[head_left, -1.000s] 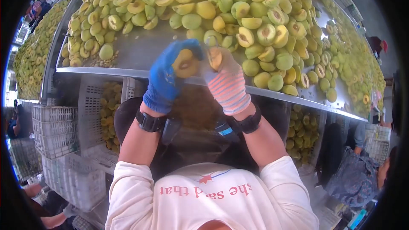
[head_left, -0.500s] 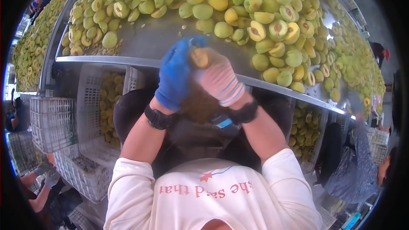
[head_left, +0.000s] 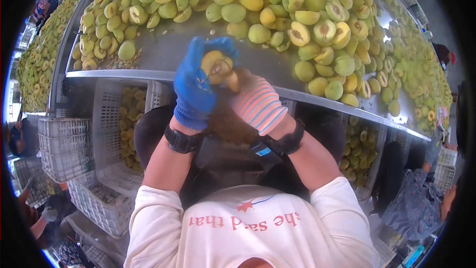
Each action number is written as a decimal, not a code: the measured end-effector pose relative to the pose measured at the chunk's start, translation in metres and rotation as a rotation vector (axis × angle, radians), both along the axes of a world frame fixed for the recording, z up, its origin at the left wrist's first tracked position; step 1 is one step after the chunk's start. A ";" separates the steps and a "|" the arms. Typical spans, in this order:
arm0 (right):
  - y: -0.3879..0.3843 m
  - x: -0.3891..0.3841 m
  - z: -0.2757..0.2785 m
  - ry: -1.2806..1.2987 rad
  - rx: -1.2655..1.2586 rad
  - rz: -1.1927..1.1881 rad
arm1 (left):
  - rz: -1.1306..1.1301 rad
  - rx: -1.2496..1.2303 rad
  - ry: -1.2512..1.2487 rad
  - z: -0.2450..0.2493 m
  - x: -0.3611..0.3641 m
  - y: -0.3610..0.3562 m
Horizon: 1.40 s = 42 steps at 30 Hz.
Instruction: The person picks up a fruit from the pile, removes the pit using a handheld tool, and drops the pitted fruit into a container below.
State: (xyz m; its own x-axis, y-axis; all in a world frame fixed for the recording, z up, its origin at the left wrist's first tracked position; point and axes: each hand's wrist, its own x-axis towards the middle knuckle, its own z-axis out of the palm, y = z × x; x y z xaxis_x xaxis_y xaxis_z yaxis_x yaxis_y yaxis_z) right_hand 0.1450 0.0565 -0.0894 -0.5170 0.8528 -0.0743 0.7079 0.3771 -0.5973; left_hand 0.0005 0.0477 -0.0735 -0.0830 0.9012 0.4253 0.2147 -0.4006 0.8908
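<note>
- A crowded workroom, with a metal table [head_left: 168, 52] running across the view in front of me; at the far left, another long bank of fruit [head_left: 39, 69].
- Below that, white plastic crates [head_left: 67, 141] in a stack; lower still, another person's gloved hand [head_left: 49, 214].
- Beside the stack, a deep white crate [head_left: 106, 114] with yellowish fruit [head_left: 130, 119] inside; above it, on the table near the front edge, a scatter of small pale bits [head_left: 121, 63].
- My left hand [head_left: 194, 79], in a blue glove; its fingers are curled around a fruit half [head_left: 212, 61], cut face showing, held up near the table's front edge.
- My right hand [head_left: 259, 101], in a pink-and-grey striped glove; its fingers are drawn in narrow on a brownish-orange piece [head_left: 233, 81], close against the fruit half; it is blurred, so I cannot tell what it is, or whether the two touch.
- A large heap of green-yellow fruit [head_left: 325, 30], many pieces cut, on the table beyond and right of my hands; under the table on that side, more fruit [head_left: 358, 149].
- At the far right, a person in patterned clothing [head_left: 414, 203]; above, someone in a red cap [head_left: 452, 58].
</note>
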 end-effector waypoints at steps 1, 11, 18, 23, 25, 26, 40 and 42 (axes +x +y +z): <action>0.001 -0.002 -0.008 0.009 -0.006 0.012 | 0.026 0.005 0.024 -0.001 0.000 -0.001; -0.001 -0.018 -0.016 0.000 0.069 0.167 | 0.109 -0.005 -0.153 0.002 0.006 -0.004; -0.004 -0.027 -0.047 0.008 0.106 0.145 | 0.219 -0.253 -0.308 0.008 0.008 -0.007; -0.002 -0.023 -0.040 0.091 0.037 0.155 | 0.253 -0.199 -0.304 0.005 0.012 -0.006; 0.000 -0.026 -0.040 0.077 -0.006 0.117 | 0.221 -0.138 -0.307 0.002 0.012 -0.005; 0.001 -0.026 -0.039 0.039 -0.007 0.136 | 0.226 -0.073 -0.118 -0.002 0.008 -0.005; -0.002 -0.017 -0.014 0.138 0.104 0.172 | 0.192 0.086 0.268 -0.008 -0.001 -0.003; -0.002 -0.015 -0.001 0.207 0.086 0.239 | 0.167 0.018 0.024 0.003 0.008 -0.008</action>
State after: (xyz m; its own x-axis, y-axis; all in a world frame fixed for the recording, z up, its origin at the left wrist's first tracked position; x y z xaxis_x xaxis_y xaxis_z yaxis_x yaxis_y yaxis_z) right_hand 0.1299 0.0544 -0.0909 -0.7001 0.7039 0.1198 0.4601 0.5731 -0.6781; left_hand 0.0082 0.0392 -0.0702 -0.2204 0.8681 0.4447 0.3007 -0.3732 0.8777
